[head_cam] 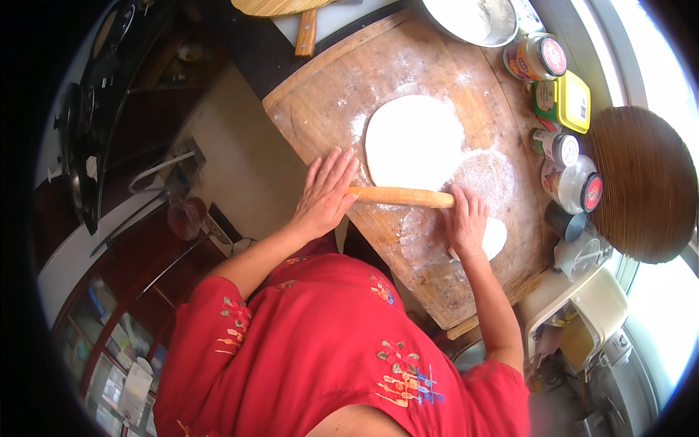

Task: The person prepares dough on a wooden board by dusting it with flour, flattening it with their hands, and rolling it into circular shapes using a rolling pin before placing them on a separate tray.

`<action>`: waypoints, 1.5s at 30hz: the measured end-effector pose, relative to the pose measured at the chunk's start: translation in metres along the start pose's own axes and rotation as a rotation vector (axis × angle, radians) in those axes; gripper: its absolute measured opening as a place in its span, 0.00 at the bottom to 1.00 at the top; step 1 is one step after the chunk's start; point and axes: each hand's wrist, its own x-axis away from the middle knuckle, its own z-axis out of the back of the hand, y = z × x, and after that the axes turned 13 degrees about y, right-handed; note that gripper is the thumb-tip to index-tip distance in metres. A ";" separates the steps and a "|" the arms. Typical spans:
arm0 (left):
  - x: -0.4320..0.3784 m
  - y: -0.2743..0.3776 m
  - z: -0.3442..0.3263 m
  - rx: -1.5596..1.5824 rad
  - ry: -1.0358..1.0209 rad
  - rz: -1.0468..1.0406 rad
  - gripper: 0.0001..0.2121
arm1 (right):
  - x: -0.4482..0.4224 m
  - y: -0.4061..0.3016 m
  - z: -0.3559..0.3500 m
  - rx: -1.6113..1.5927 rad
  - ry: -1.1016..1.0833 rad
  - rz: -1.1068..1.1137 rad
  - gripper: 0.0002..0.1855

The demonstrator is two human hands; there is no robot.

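Note:
A wooden rolling pin [401, 196] lies across the near edge of a flattened round of white dough [413, 142] on a floured wooden board [311, 104]. My left hand [326, 191] rests at the pin's left end, fingers extended and slightly apart, the thumb side touching it. The fingers of my right hand [467, 221] are curled over the pin's right end. A smaller piece of dough [495, 238] lies beside my right hand, partly hidden by it. Loose flour is scattered around both pieces.
Several jars, such as a lidded glass jar [570, 184], and a yellow-lidded tub [573, 102] line the right side. A metal bowl with flour [505, 27] stands at the back. A wooden-handled tool [306, 33] lies at the back left. A round woven lid [644, 183] leans by the window.

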 end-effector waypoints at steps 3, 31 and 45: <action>-0.057 0.002 0.010 -0.030 0.089 -0.059 0.28 | -0.009 -0.005 0.006 -0.043 0.110 0.005 0.20; -0.152 -0.072 0.034 -0.121 -0.200 -0.563 0.31 | 0.008 -0.069 -0.060 0.026 0.535 -0.371 0.17; -0.184 -0.068 0.014 -0.064 -0.049 -0.483 0.31 | -0.041 -0.029 -0.061 0.182 0.579 -0.360 0.15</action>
